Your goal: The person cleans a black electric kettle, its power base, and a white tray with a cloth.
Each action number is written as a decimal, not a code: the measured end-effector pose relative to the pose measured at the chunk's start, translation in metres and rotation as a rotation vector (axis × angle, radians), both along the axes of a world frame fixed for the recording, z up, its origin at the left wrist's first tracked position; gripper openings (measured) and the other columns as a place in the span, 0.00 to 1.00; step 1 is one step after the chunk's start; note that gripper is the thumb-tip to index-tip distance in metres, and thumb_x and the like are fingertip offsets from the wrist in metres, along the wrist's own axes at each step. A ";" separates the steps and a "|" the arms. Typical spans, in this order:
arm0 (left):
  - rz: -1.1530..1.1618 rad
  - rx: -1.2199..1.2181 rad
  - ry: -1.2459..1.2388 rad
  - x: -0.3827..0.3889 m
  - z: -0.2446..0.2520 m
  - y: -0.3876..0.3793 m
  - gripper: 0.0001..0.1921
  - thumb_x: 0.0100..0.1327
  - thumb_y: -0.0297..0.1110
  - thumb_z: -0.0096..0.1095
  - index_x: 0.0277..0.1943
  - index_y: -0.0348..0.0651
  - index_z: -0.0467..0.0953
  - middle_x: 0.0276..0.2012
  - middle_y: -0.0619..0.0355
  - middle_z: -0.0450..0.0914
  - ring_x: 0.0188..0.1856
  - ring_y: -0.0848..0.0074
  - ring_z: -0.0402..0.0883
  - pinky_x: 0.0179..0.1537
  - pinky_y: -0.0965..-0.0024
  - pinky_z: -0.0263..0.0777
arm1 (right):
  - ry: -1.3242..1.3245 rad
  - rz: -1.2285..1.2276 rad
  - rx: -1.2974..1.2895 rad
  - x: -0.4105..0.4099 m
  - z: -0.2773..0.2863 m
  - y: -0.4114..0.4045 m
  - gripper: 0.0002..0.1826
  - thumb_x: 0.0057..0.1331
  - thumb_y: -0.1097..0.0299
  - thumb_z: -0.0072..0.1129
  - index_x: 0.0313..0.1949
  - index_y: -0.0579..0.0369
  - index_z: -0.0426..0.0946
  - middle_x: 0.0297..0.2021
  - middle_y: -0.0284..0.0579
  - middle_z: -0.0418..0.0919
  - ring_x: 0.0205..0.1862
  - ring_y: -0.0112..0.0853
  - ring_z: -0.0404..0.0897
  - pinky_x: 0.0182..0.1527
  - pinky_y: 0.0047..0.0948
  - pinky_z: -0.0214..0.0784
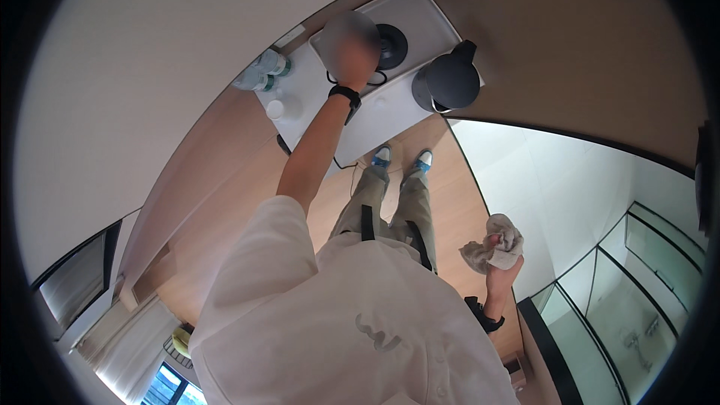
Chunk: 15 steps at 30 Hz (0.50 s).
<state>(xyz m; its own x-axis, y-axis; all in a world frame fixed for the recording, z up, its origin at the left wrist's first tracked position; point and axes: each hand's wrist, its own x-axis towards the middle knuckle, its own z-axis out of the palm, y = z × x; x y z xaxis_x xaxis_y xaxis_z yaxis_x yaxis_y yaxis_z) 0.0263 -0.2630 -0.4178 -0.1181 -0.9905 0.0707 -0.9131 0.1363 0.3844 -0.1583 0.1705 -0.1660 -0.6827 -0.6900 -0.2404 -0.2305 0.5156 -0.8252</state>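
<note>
My left hand [355, 62], wearing a black wrist strap, reaches over the left part of a pale grey tray [422, 11]. A round blur covers its fingers, so their grip is hidden. Close beside it on the tray is a round black kettle base [393, 46], with a dark cord [380, 80] near my wrist. The black electric kettle [447, 81] stands at the right end of the white tabletop [360, 129], apart from its base. Down at my right side, my right hand [503, 267] grips a crumpled greyish cloth [496, 244].
Two clear plastic bottles [273, 62] stand at the table's left by the wall. Nearer me is a small white-topped container [275, 109]. A cable [344, 166] hangs off the front edge above my shoes [382, 156]. Glass partitions [607, 292] rise at the right.
</note>
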 end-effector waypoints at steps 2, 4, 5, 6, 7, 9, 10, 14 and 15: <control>0.079 0.037 0.017 0.003 -0.008 -0.002 0.29 0.57 0.48 0.66 0.56 0.38 0.68 0.58 0.42 0.66 0.60 0.49 0.67 0.59 0.38 0.58 | 0.036 0.010 0.035 -0.002 0.000 0.008 0.17 0.62 0.72 0.55 0.51 0.65 0.72 0.34 0.37 0.77 0.36 0.24 0.76 0.42 0.24 0.69; 0.055 0.060 -0.055 0.005 -0.015 -0.008 0.30 0.57 0.49 0.66 0.57 0.39 0.69 0.59 0.42 0.65 0.61 0.48 0.65 0.59 0.36 0.56 | 0.033 -0.002 0.079 -0.001 0.000 0.011 0.17 0.62 0.72 0.54 0.50 0.64 0.72 0.34 0.38 0.77 0.36 0.25 0.76 0.43 0.24 0.69; 0.032 0.078 -0.137 0.007 -0.018 -0.012 0.30 0.57 0.50 0.66 0.57 0.40 0.69 0.60 0.43 0.64 0.62 0.48 0.63 0.59 0.34 0.54 | 0.045 -0.002 0.082 -0.002 0.000 0.012 0.17 0.62 0.72 0.54 0.50 0.64 0.72 0.34 0.38 0.77 0.36 0.25 0.76 0.43 0.24 0.69; 0.067 0.126 -0.051 0.012 -0.032 -0.019 0.31 0.56 0.52 0.67 0.58 0.42 0.70 0.61 0.43 0.64 0.64 0.47 0.61 0.60 0.32 0.52 | 0.000 -0.022 0.048 0.000 0.000 0.014 0.17 0.63 0.71 0.54 0.50 0.64 0.72 0.34 0.39 0.78 0.36 0.24 0.76 0.43 0.24 0.69; 0.056 0.134 -0.038 0.009 -0.033 -0.024 0.31 0.56 0.52 0.67 0.58 0.42 0.70 0.61 0.43 0.64 0.64 0.47 0.61 0.60 0.32 0.52 | -0.040 -0.051 0.016 0.001 -0.001 0.018 0.17 0.63 0.70 0.53 0.50 0.64 0.72 0.34 0.39 0.78 0.36 0.24 0.76 0.43 0.24 0.69; 0.102 0.326 0.000 0.008 -0.032 -0.035 0.35 0.54 0.53 0.69 0.59 0.43 0.70 0.61 0.44 0.63 0.65 0.46 0.60 0.61 0.32 0.52 | 0.032 -0.062 0.081 -0.002 -0.012 0.034 0.17 0.63 0.70 0.53 0.50 0.64 0.72 0.34 0.40 0.79 0.37 0.24 0.76 0.43 0.24 0.69; 0.123 0.389 -0.006 0.011 -0.034 -0.042 0.39 0.52 0.54 0.71 0.63 0.44 0.67 0.63 0.44 0.61 0.66 0.46 0.58 0.62 0.32 0.51 | 0.088 -0.062 0.139 -0.004 -0.014 0.040 0.17 0.64 0.70 0.53 0.50 0.64 0.72 0.34 0.40 0.79 0.37 0.25 0.76 0.44 0.24 0.69; 0.104 0.534 0.007 0.017 -0.034 -0.058 0.48 0.46 0.54 0.78 0.67 0.42 0.61 0.67 0.44 0.55 0.69 0.48 0.54 0.64 0.32 0.50 | 0.076 -0.123 0.195 -0.002 -0.010 0.047 0.18 0.64 0.65 0.57 0.48 0.67 0.75 0.37 0.39 0.80 0.40 0.24 0.76 0.45 0.24 0.68; 0.104 0.537 0.014 0.013 -0.029 -0.055 0.48 0.46 0.54 0.78 0.67 0.42 0.61 0.67 0.44 0.55 0.69 0.48 0.54 0.64 0.32 0.50 | 0.045 -0.129 0.173 -0.001 -0.009 0.049 0.19 0.64 0.65 0.56 0.49 0.67 0.75 0.37 0.39 0.80 0.40 0.24 0.76 0.45 0.24 0.68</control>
<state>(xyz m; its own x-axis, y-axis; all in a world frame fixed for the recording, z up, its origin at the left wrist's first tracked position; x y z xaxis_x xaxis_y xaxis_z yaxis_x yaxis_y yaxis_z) 0.0396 -0.3180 -0.4463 -0.0204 -0.8943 -0.4471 -0.9055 -0.1731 0.3876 -0.1596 0.2199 -0.1750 -0.7756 -0.5473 -0.3145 -0.1883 0.6762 -0.7123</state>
